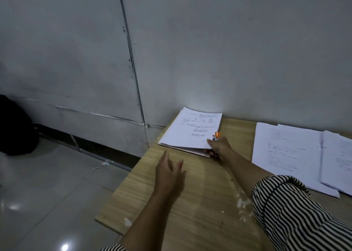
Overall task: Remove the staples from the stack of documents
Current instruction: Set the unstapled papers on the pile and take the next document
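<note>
Table (pixel 200 193): stack (pixel 190 131) in right hand (pixel 219 148)

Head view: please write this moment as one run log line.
right hand: grips document stack corner, holds orange tool | left hand: open above table

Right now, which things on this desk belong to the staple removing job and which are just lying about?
Part of the job:
- stack of documents against the wall, its near corner held by the right hand
- orange-tipped tool in that same hand
- left hand, open above the desk

Just lying about:
- loose printed sheets at right
- dark bag on the floor
</note>
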